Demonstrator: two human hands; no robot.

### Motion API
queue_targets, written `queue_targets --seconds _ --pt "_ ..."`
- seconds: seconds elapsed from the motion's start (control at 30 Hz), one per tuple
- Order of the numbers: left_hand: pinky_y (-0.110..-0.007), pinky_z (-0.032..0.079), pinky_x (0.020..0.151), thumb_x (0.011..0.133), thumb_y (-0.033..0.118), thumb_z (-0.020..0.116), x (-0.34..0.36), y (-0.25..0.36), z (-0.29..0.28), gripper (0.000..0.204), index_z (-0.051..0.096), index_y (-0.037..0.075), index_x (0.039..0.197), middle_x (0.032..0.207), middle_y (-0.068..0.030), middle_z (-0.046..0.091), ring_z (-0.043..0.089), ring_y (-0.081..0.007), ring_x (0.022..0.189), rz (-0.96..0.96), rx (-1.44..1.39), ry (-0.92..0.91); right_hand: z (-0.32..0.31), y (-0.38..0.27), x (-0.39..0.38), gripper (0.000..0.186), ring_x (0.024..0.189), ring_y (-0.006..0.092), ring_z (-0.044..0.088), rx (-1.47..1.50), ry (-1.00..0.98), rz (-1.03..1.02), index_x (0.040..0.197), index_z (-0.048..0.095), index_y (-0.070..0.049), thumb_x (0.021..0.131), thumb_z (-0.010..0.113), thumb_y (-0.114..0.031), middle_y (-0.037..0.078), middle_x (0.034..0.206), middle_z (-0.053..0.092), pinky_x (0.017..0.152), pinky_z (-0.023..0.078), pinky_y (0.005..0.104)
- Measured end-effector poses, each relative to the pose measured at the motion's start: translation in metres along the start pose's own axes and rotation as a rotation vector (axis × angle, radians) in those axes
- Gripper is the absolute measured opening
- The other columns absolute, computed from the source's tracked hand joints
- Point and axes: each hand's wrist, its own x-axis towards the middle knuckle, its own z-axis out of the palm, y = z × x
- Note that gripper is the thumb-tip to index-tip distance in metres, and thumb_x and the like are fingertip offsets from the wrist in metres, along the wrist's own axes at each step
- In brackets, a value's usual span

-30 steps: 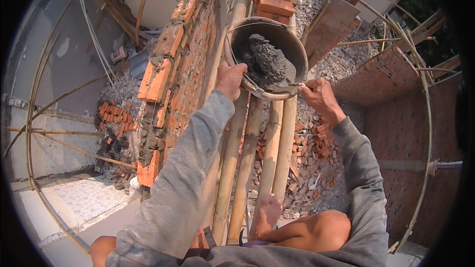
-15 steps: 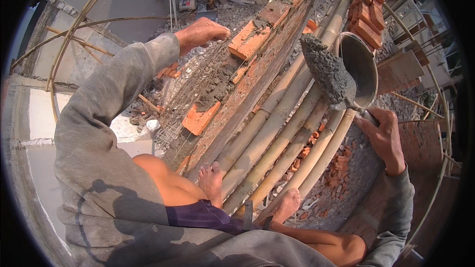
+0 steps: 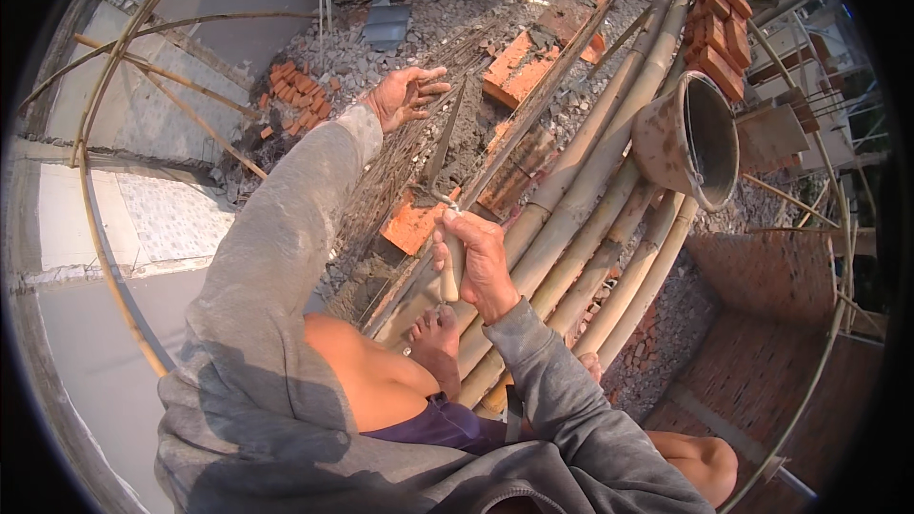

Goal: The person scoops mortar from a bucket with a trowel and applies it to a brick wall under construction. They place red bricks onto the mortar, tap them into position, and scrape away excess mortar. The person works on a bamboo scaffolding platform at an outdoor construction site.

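Note:
My right hand point(image 3: 481, 262) is wrapped round the wooden handle of a trowel point(image 3: 445, 143). Its blade stands on edge over the brick wall, beside a bed of wet grey mortar point(image 3: 466, 138). That mortar lies in the gap between an orange brick point(image 3: 519, 69) farther along the wall and another brick point(image 3: 414, 222) nearer to me. My left hand point(image 3: 405, 97) hovers left of the wall near the blade, fingers apart and nothing in them.
Bamboo poles point(image 3: 571, 228) run beside the wall under my bare feet. On them, to the right, a mortar bucket point(image 3: 657, 138) is tipped, with stacked bricks point(image 3: 719, 33) behind it. Rubble and a brick pile point(image 3: 297, 95) lie below on the left. Bent bamboo point(image 3: 90, 162) arcs at far left.
My right hand has swung left from the bucket to the wall. The trowel, heaped with mortar before, is now turned on edge. My left hand's curled fingers have spread.

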Motion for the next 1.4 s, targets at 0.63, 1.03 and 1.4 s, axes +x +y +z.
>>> queue_targets --seconds 0.63,1.03,1.4 --pt "-0.057 0.004 0.130 0.104 0.048 0.047 0.017 -0.070 -0.021 0.088 0.001 0.015 0.171 0.173 -0.0238 0.019 0.003 -0.0410 0.162 -0.112 -0.249 0.038 0.017 -0.210 0.014 0.017 0.099 0.0252 0.061 -2.537 0.174 -1.220 0.098 0.071 -0.007 0.082 0.071 -0.011 0.006 0.091 0.061 0.071 0.051 0.0411" --pt "-0.055 0.012 0.130 0.105 0.053 0.041 -0.017 -0.067 -0.010 0.078 0.017 0.017 0.171 0.175 -0.0147 0.022 0.005 -0.0367 0.163 -0.147 -0.081 -0.034 0.007 -0.177 0.069 0.009 0.098 0.0220 0.058 -2.832 -0.132 -1.325 0.087 0.071 -0.008 0.081 0.073 -0.015 0.003 0.090 0.059 0.068 0.048 0.0403" --pt "-0.032 0.045 0.087 0.104 0.048 0.054 0.026 -0.071 0.003 0.064 0.048 0.012 0.157 0.140 -0.0036 0.056 0.053 -0.0136 0.112 -0.160 -0.034 -0.099 -0.018 -0.154 -0.003 0.014 0.098 0.0220 0.060 -2.538 0.257 -1.041 0.089 0.070 -0.008 0.077 0.073 -0.013 0.003 0.092 0.060 0.068 0.048 0.0423"
